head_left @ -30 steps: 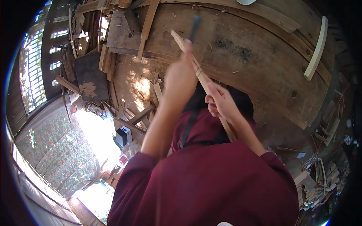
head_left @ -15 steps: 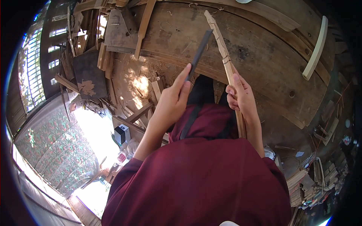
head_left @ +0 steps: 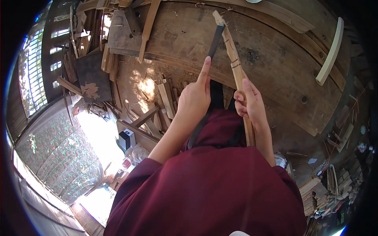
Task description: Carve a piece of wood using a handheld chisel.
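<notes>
I have the left hand [head_left: 195, 94] at the counter's near edge, gripping a dark bar [head_left: 215, 44] with the index finger laid along it. The right hand [head_left: 252, 100], also before that edge, is wrapped around a stick [head_left: 229, 47]. The stick slants out over the counter [head_left: 189, 43], its lower end back toward the lap. The bar's tip overlaps it near the far end; I can't tell how hard it presses.

I judge the stick light, stiff and dry enough not to slip, though its slimmer, rough-cut far end may snap or splinter. I'd hold it where the right hand does, on the smooth, thicker shaft. The bar looks rigid and heavier for its length.

Further out, a pale strip [head_left: 331, 51] lies at the counter's right end, and offcuts [head_left: 167, 101] lie below its left part.
</notes>
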A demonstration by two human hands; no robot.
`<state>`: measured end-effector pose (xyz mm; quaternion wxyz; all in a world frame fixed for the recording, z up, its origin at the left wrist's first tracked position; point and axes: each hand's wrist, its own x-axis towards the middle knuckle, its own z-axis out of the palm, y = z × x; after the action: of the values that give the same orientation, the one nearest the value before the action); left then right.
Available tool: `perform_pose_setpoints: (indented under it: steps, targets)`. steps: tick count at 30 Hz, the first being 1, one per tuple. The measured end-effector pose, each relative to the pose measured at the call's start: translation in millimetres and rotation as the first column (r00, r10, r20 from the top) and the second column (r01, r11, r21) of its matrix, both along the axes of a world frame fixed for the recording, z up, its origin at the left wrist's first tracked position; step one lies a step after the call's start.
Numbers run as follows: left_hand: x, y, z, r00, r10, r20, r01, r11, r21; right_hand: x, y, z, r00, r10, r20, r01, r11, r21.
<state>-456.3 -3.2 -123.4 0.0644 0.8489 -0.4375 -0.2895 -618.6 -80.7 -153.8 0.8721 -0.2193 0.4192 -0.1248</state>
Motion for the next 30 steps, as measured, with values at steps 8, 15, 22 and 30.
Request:
perform_pose_setpoints:
  steps: [8,15,22,30]
  targets:
    - [-4,-18,-1,0.996,-0.028,-0.085,0.019,0.995,-0.098,-7,-12,-5,0.997,-0.077,-0.021,0.077,0.997,-0.007]
    - [-8,-1,-6,0.991,-0.068,-0.118,0.044,0.980,-0.194,-11,-8,-1,0.998,-0.052,-0.035,0.052,0.999,-0.013]
    - [-12,-12,-6,0.998,-0.053,-0.026,0.049,0.992,-0.115,-9,-10,1,0.997,-0.037,-0.064,0.034,0.998,-0.046]
    - [-8,-26,4,0.946,-0.018,-0.323,-0.063,0.969,-0.238,-11,-11,3,0.990,-0.075,-0.118,0.060,0.991,-0.122]
